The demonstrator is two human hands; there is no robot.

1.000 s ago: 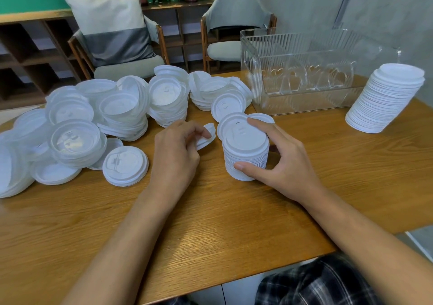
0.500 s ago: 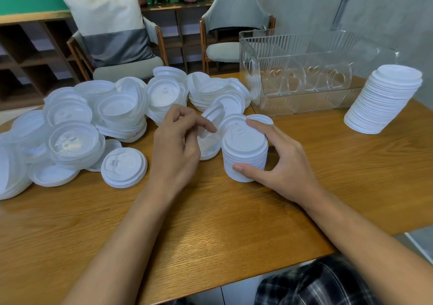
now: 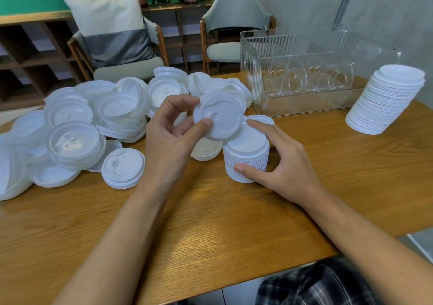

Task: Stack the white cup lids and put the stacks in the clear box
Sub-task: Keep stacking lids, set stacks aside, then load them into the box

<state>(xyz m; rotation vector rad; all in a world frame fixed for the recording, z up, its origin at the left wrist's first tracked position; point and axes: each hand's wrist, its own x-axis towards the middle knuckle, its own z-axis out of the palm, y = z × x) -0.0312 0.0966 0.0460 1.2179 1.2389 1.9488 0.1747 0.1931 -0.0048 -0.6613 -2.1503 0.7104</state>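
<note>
Thumb and fingers of the left hand [image 3: 168, 138] pinch one white lid [image 3: 219, 117], tilted, just above and left of the short stack [image 3: 246, 157] that the right hand [image 3: 281, 166] curls around, the clear box [image 3: 304, 70] beyond the right hand, so a short rightward drop should seat it.

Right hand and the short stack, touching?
Touching. Head view: the right hand curls round the short stack, thumb against its near side.

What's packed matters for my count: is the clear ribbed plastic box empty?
Empty: the clear ribbed plastic box shows nothing behind its walls.
</note>
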